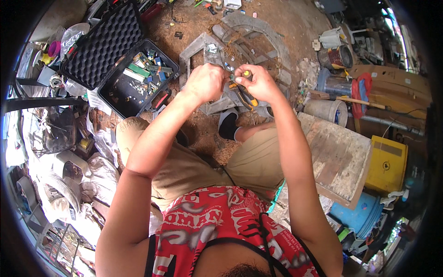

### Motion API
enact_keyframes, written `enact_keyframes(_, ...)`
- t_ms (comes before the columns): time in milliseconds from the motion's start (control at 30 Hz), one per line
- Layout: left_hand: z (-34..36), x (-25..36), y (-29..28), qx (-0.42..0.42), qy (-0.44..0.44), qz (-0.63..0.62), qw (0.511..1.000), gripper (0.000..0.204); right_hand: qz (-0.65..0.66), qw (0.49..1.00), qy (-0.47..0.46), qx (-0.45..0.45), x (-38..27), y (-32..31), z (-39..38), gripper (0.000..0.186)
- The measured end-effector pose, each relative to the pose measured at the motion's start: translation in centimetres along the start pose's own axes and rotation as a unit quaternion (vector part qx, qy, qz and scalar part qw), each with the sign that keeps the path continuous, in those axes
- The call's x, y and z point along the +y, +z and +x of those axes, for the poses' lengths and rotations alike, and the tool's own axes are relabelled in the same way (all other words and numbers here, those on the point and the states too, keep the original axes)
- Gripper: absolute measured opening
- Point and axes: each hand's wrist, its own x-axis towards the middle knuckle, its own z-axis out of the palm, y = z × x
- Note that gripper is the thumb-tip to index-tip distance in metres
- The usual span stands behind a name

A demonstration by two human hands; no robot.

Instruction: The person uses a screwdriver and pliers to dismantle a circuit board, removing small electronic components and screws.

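Both my hands meet above a grey wooden frame (199, 45) on the dirt floor. My left hand (205, 83) is closed in a fist; a small greenish piece (232, 78) shows between it and my right hand, too small to name. My right hand (258, 84) is closed round a tool with a yellow handle end (248, 74), perhaps a screwdriver; its tip is hidden. Just below the right hand are yellow-and-black pliers (252, 101). An open black case (121, 107) at the left holds green and blue circuit boards (138, 69) and small loose parts.
The case's foam-lined lid (108, 44) leans back to the far left. A red-and-black tool (161, 99) lies by the case. At the right stand a worn wooden board (339, 152), a yellow box (387, 164), a blue bucket (357, 212) and a white bucket (325, 111). Plastic bags and scrap crowd the left.
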Motion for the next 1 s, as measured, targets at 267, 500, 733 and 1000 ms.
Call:
enact_keyframes(267,-0.3,0.4,1.3,0.073,-0.143,-0.231,0.96,0.015,0.71,0.692,0.067,0.117,2.7,9.6,-1.7,0.012)
enact_keyframes(500,-0.8,-0.5,2.1,0.11,-0.018,-0.068,0.991,0.011,0.092,0.981,0.006,0.173,0.8,4.2,-1.8,0.011)
enact_keyframes(733,0.2,0.4,-0.1,0.056,-0.053,-0.179,0.981,0.011,0.008,0.995,-0.083,0.063,-1.1,-1.0,-0.6,0.012)
enact_keyframes(1000,-0.5,-0.2,2.4,0.195,-0.101,-0.147,0.965,0.014,0.515,0.793,0.148,0.29,-2.2,8.7,-1.0,0.005)
